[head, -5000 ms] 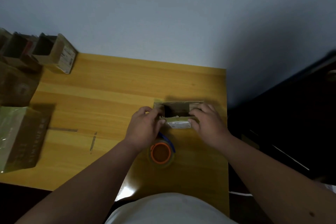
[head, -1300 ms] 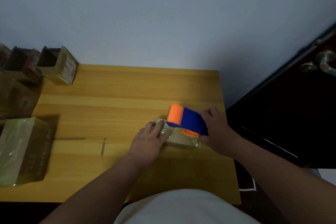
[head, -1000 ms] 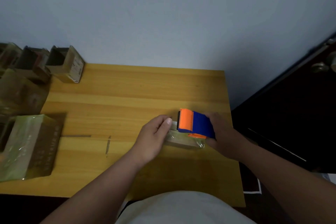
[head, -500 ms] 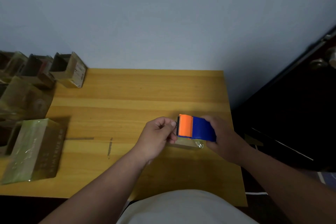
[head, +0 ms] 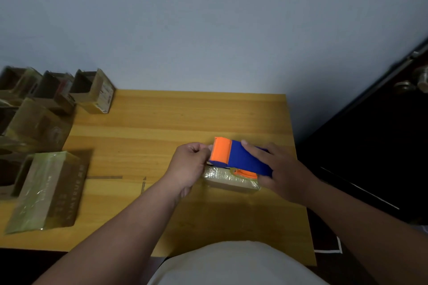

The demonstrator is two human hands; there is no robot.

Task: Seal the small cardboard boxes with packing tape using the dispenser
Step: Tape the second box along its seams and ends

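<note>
A small cardboard box [head: 228,181] wrapped in shiny clear tape lies on the wooden table [head: 150,122], right of centre. Above it sits the blue and orange tape dispenser [head: 236,157], tilted, its orange front end pointing left. My right hand [head: 278,171] grips the dispenser's blue body from the right. My left hand [head: 188,164] is curled at the dispenser's orange end, fingertips pinched together there; whether they hold the tape end is hidden.
A larger taped box [head: 46,190] lies at the table's left edge. Several open cardboard boxes [head: 92,90] stand along the back left. Two tape strips [head: 104,177] stick to the table. A dark door [head: 382,134] stands at right.
Five seconds ago both hands held the open box and the dispenser lay near me. Since then my right hand has taken the dispenser over the box and my left hand has curled at its front.
</note>
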